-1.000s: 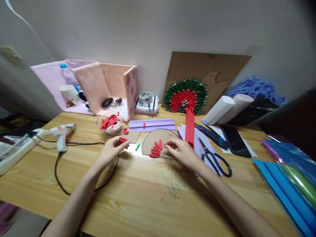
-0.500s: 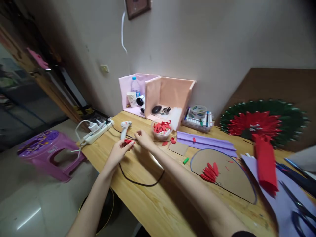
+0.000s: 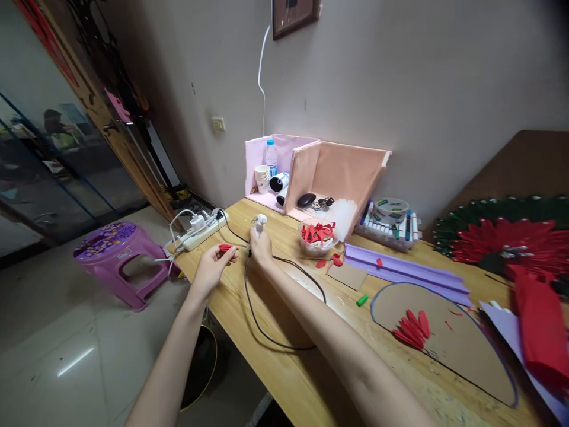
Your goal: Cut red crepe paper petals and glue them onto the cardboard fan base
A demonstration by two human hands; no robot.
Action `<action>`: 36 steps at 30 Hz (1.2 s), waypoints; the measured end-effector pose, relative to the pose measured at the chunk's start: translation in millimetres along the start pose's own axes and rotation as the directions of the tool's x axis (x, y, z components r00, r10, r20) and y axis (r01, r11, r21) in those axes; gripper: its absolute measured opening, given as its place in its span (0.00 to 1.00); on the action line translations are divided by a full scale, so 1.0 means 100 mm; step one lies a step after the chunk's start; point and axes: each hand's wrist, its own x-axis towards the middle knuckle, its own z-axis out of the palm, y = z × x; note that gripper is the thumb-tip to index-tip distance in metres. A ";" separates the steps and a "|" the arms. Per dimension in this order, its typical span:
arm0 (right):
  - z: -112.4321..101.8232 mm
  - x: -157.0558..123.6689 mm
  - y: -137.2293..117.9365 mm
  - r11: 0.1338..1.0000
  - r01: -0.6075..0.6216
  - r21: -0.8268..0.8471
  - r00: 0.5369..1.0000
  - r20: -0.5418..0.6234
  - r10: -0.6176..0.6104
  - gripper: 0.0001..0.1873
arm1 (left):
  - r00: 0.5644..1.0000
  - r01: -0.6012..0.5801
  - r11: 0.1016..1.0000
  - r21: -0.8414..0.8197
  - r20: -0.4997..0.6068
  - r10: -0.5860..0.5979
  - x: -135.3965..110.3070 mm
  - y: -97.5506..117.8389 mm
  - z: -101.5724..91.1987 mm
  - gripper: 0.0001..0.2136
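Between the fingers of my left hand (image 3: 213, 265) is a folded red paper petal (image 3: 227, 248), held above the table's left edge. My right hand (image 3: 261, 244) is wrapped round a white glue gun (image 3: 259, 223), whose black cord (image 3: 284, 344) loops over the wood below. To the right, red petals (image 3: 413, 329) are fanned out on a cardboard half-disc (image 3: 444, 338) edged in blue. A clear bowl (image 3: 317, 244) of red paper pieces stands beyond my right hand, with a few loose red pieces beside it.
A white power strip (image 3: 204, 232) lies along the table's left edge, above a purple stool (image 3: 128, 261). Pink and lilac open boxes (image 3: 302, 184) stand against the wall. A marker box (image 3: 391, 228), purple folded strip (image 3: 404, 273) and green stick (image 3: 361, 300) are also on the table.
My right hand has moved onto the glue gun and closed round it, and its cord has shifted. My left hand still holds the red petal. The view has turned left.
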 end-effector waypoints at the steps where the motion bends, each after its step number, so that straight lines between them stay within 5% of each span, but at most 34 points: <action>1: -0.11 -0.09 -0.02 0.999 0.023 0.036 1.000 -0.016 -0.022 0.18 | 1.000 -0.015 1.000 -0.008 0.012 0.015 -0.01 0.04 0.02 0.20; 5: -0.81 -0.66 -0.02 0.981 0.109 0.161 0.988 -0.127 -0.089 0.24 | 0.991 -0.071 0.997 -0.022 0.108 0.073 -0.08 0.19 0.26 0.17; 9: -1.84 -1.37 0.23 0.898 0.171 0.405 0.965 -0.251 -0.070 0.21 | 0.928 -0.121 0.993 0.002 0.356 0.113 -0.18 0.28 0.81 0.14; 11: -2.35 -1.71 0.43 0.926 0.169 0.338 0.938 -0.343 -0.046 0.20 | 0.839 -0.124 0.992 0.001 0.533 0.104 -0.26 0.31 1.21 0.13; 15: -3.05 -2.25 0.87 0.993 0.032 0.115 0.854 -0.519 0.033 0.20 | 0.560 -0.090 0.996 -0.006 0.827 0.055 -0.48 0.31 2.05 0.13; 18: -3.26 -2.51 1.13 0.988 -0.131 0.078 0.864 -0.480 0.152 0.22 | 0.435 -0.111 0.994 -0.010 0.899 0.058 -0.60 0.29 2.58 0.12; 23: -3.33 -2.64 1.28 0.976 -0.212 -0.040 0.926 -0.329 0.188 0.19 | 0.400 -0.126 0.990 -0.060 0.910 0.106 -0.67 0.27 3.11 0.12; 27: -3.39 -2.58 1.26 0.966 -0.246 -0.080 0.939 -0.265 0.218 0.18 | 0.419 -0.158 0.987 -0.025 0.904 0.090 -0.67 0.29 3.21 0.12; 36: -3.46 -2.40 1.21 0.919 -0.387 -0.075 0.914 -0.165 0.371 0.20 | 0.380 -0.135 0.991 0.018 0.924 0.035 -0.38 0.07 3.21 0.14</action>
